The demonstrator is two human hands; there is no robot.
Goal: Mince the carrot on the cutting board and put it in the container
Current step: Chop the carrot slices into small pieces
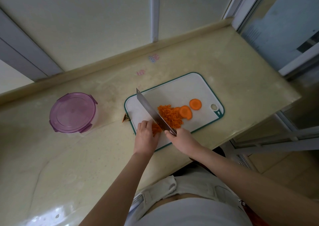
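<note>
Carrot mince [170, 116] lies in a loose heap near the middle of the cutting board [189, 86], stretched alongside the knife [151, 111] blade on its 3 o'clock side. Just past the heap toward 2 o'clock sit 2 round carrot slices [195, 104], flat side up, the nearer one touching the mince. On the blade's 9 o'clock side a small bundle of carrot strips [156, 128] rests under the left hand [145, 136], whose fingers are bent down over it, knuckles close to the blade. The right hand [183, 140] is wrapped tightly around the knife handle. The knife's long axis runs from the handle at 5 o'clock to the tip at 11 o'clock. The board's long axis runs 8 o'clock to 2 o'clock. The container [73, 112], purple lid clipped on, stands well apart at 9 o'clock of the board on the countertop [233, 67].
</note>
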